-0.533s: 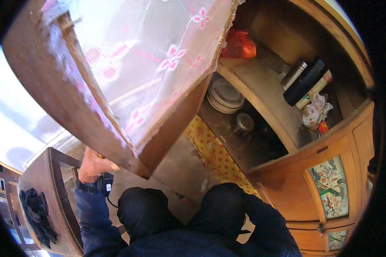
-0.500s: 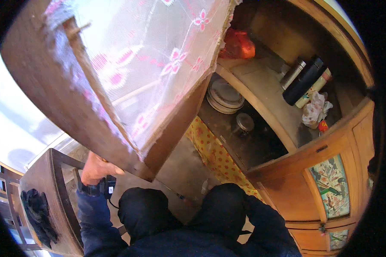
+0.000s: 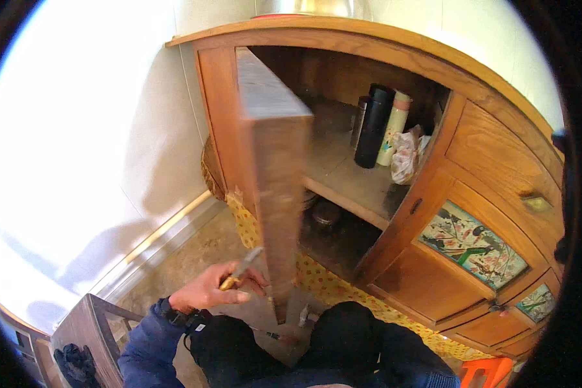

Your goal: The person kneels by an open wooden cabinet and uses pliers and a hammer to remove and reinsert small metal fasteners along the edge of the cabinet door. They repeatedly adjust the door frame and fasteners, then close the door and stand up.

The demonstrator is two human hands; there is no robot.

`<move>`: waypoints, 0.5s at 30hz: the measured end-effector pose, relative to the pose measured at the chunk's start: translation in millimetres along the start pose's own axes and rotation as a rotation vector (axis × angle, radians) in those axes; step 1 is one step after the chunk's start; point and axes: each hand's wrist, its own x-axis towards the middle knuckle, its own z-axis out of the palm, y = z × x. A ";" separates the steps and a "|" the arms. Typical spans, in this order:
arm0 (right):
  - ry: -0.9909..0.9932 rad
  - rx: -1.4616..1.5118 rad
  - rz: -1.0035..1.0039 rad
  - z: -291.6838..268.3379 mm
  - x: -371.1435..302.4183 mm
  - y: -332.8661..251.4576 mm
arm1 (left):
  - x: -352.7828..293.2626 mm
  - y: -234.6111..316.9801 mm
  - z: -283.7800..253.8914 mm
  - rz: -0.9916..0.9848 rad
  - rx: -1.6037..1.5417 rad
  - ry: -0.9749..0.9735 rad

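Edge-on before me stands a thick brown wooden door (image 3: pixel 281 207), swung out from the open compartment of a wooden cabinet (image 3: pixel 216 97). Beside its lower end is my left hand (image 3: pixel 216 286), with a small tool (image 3: pixel 242 268) gripped in its fingers. This tool has a grey flat blade and a yellow handle; its exact kind is unclear. The fingertips come close to the door's edge, and I cannot tell whether they touch it. My right sleeve (image 3: pixel 420 352) drops to the lower edge, where the hand is out of sight.
Inside the cabinet stand a black flask (image 3: pixel 376 129), a cream bottle (image 3: pixel 394 129) and a plastic bag (image 3: pixel 405 155). A dark lidded jar (image 3: pixel 325 213) sits on the lower shelf. Black gloves (image 3: pixel 76 363) lie on a wooden chair (image 3: pixel 87 323) at left. An orange stool (image 3: pixel 488 372) is at lower right.
The door has turned from showing its lace-covered face to edge-on. My left hand has let go of its corner, moved right and now shows the tool. My view has shifted.
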 end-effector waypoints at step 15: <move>0.233 0.389 0.113 30.7 -57.2 39.0 | 94.2 -41.0 30.9 0.134 -0.140 -0.276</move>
